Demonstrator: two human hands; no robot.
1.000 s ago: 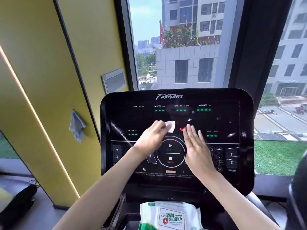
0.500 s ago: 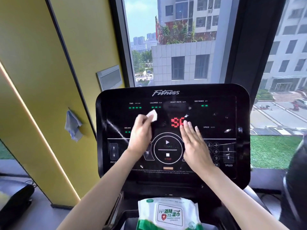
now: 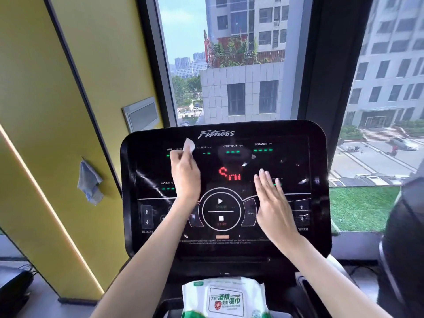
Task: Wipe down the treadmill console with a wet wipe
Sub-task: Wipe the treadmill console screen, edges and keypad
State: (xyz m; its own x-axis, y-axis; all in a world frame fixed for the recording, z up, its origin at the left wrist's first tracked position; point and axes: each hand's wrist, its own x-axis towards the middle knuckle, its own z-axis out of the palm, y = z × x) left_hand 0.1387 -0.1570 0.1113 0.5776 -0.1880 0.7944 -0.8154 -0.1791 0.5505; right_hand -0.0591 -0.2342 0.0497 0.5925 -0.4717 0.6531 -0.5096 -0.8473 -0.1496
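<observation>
The black glossy treadmill console [image 3: 305,138] fills the middle of the view, with green readouts along its top and red digits lit at its centre. My left hand [image 3: 184,173] is pressed to the console's upper left, fingers closed on a small white wet wipe [image 3: 189,145] that pokes out above the knuckles near the time readout. My right hand [image 3: 273,203] lies flat on the right half of the panel, fingers together and stretched out, covering part of the keypad. It holds nothing.
A white and green pack of wet wipes [image 3: 223,297] sits in the tray below the console. A yellow wall [image 3: 57,111] with a hanging blue cloth [image 3: 89,183] stands to the left. Windows lie behind; a dark machine part [image 3: 403,237] is at the right.
My left hand has slid the wipe up and to the left, from the console's centre to its upper left. My right hand has shifted right, uncovering the red digits.
</observation>
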